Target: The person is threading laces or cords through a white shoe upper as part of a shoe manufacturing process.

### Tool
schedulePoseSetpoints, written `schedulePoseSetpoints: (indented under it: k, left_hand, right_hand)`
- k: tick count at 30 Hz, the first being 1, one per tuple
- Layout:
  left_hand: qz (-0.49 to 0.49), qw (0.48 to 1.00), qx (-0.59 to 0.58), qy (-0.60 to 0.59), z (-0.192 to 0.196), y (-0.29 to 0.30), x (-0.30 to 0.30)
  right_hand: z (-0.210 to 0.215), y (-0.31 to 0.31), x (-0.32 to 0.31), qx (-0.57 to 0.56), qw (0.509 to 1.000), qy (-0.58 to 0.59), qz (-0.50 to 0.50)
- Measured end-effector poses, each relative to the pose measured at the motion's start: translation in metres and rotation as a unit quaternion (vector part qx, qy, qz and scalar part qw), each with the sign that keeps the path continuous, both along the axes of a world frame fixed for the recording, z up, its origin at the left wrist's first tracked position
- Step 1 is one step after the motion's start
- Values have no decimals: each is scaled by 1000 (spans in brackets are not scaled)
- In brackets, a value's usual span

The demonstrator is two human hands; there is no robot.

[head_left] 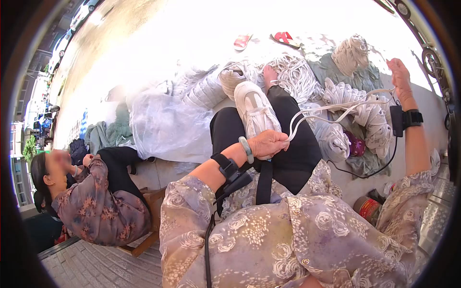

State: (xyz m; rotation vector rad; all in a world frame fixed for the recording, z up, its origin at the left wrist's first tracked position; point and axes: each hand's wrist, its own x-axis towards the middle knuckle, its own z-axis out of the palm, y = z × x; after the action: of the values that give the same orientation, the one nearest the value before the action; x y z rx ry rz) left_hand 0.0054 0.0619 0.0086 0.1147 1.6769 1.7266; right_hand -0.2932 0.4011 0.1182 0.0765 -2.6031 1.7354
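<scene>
A white sneaker [256, 106] rests on my lap, its toe pointing away from me. At its ankle end my left hand [270, 143] is closed, pinching white shoelaces [342, 106]. The laces run in loose strands across to the right, where my right hand [401, 80] is raised far out to the side. Its fingers are closed around the other end of the laces. Part of the sneaker behind my left hand is hidden.
Bundles of white laces [294, 72] and a beige bundle [350, 54] lie ahead. Clear plastic sheeting [165, 122] spreads at the left. Beyond are red slippers [285, 39]. A seated person [103, 201] is close on my left. A black cable [379, 174] hangs from my right wrist.
</scene>
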Motion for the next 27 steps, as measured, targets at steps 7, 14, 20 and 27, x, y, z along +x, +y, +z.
schedulePoseSetpoints:
  k: [7,14,20,27]
  left_hand:
    - [36,983,151,-94,-10,6,-20]
    - [36,997,45,-42,-3,6,-15]
    - [39,997,63,-33,-11,9,-18]
    - [32,971,15,237,-24,8,-16]
  right_hand:
    - [-105,-163,122,24,942,-110,316]
    - [-96,-251,160,201,861,12,467]
    - [-98,-265,179,270,818,102,498]
    - [-93,-274,189,352,755,196,517]
